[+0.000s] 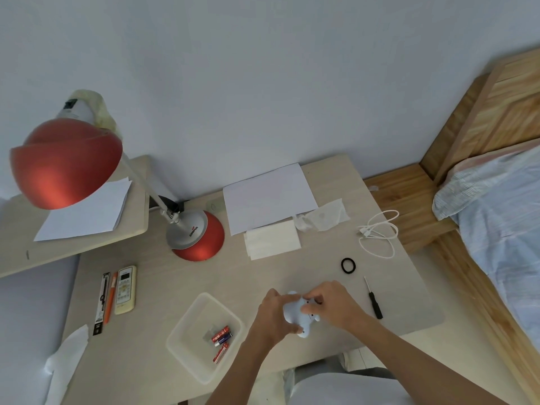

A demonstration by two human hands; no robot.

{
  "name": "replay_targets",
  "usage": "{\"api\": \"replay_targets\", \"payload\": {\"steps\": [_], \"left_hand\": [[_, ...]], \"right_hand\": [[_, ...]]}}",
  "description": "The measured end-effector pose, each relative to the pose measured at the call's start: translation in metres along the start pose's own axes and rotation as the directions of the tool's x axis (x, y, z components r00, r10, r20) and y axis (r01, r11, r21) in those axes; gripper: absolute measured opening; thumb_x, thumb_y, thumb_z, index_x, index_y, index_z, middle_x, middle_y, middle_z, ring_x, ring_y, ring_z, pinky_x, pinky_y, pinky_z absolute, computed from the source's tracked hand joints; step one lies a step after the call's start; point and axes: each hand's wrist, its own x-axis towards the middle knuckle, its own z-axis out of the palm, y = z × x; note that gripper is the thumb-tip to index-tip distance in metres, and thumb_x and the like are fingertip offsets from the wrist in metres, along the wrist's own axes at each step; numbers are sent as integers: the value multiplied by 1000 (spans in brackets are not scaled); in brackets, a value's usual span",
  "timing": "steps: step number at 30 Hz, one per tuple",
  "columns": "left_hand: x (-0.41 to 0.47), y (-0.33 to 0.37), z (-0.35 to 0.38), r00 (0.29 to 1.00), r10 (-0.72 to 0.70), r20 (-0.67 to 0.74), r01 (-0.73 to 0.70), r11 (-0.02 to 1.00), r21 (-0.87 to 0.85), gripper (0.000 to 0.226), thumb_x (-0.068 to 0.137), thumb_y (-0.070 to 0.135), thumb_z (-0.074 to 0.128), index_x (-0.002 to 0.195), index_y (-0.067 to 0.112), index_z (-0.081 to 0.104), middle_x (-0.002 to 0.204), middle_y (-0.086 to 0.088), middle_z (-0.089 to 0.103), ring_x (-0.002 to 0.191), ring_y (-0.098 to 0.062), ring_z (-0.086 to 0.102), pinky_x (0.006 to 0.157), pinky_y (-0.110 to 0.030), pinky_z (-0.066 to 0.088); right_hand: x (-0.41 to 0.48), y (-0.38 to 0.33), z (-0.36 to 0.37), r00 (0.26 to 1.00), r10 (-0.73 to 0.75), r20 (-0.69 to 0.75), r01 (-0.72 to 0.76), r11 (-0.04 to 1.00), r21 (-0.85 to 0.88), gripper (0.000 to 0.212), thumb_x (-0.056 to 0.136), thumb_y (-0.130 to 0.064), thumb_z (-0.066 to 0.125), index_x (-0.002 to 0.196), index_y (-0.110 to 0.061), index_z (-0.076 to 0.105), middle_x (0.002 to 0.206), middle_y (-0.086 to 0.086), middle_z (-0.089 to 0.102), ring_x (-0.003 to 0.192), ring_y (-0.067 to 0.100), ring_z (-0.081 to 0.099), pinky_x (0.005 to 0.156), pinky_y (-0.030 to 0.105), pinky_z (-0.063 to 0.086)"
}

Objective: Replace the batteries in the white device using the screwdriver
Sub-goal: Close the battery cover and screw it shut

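Cradling the white device (293,317) at 5 o'clock on the worktop (263,276), the left hand (271,315) grips its body while the right hand (331,305) pinches at its top. The screwdriver (371,296) lies at 3 o'clock of it, batteries (222,336) in the tray (181,346) at 8. Best kept low and steady, so loose parts cannot roll off.

A pale, blue-tinged white device (295,315) against a light beige wood-grain desk (181,282). Far left, a lamp (65,163) with a glossy red shade and a red-and-silver base. Near left, red and blue batteries (222,337) in a translucent tray (190,325). To the right, a black-handled screwdriver (375,305), a black hair tie (348,265) and a white cable (380,232). Far right, pale blue, finely striped bedding (502,217).
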Motion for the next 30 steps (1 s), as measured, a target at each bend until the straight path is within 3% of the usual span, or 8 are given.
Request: {"api": "replay_targets", "payload": {"steps": [7,12,14,16,19,22,24,30], "left_hand": [[2,-1,1,1000,2,15,-2,999,40,90,66,45,95,148,41,57,109,0,46,98,-15,49,82,-21,37],[4,2,-1,999,7,49,-12,995,97,89,70,44,93,150,41,54,113,-1,47,99,-16,49,82,-22,38],[7,3,-3,998,7,68,-15,993,119,90,71,44,93,151,41,53,113,-1,46,100,-19,51,84,-24,41],[9,4,-4,996,8,94,-22,989,145,91,72,43,93,152,41,51,115,-1,45,103,-21,51,88,-26,44],[12,7,-9,992,2,128,-23,986,165,91,74,40,93,154,39,48,118,0,44,107,-21,49,93,-27,45],[17,11,-14,987,-16,159,-10,986,165,94,72,38,95,154,39,50,118,1,44,110,-22,50,93,-28,45],[19,15,-16,985,-36,168,9,987,161,94,71,36,96,153,38,51,118,3,43,115,-23,52,94,-28,44],[18,21,-19,984,-70,167,43,987,158,93,70,34,96,152,33,53,138,-3,58,126,-25,58,96,-27,44]], "right_hand": [[2,0,-1,999,-39,3,39,999,-12,36,78,-38,77,54,-20,58,47,-5,52,46,6,39,52,23,35],[-11,-4,-4,1000,-8,-4,8,999,-40,31,86,-43,69,68,-18,65,63,2,66,51,7,47,56,34,45],[-20,5,-8,992,44,-117,-50,998,-44,20,94,-46,66,86,-30,76,81,-7,77,64,6,61,70,36,55],[-30,21,-19,933,114,-340,-157,982,-101,25,99,-44,65,118,-33,76,104,-11,78,85,9,71,85,35,57],[-42,46,-42,817,169,-551,-358,898,-256,27,100,-38,62,121,-22,67,108,-3,66,96,20,66,80,41,57],[-48,62,-53,786,265,-559,-516,779,-355,27,97,-45,61,103,-20,51,102,0,52,94,23,58,61,38,50],[-50,69,-52,774,318,-547,-568,731,-378,29,97,-46,58,99,-20,47,99,0,49,91,23,56,57,36,46],[-47,57,-49,828,357,-433,-545,696,-467,9,106,-20,45,110,-17,53,106,0,60,95,19,64,71,33,49]]}}
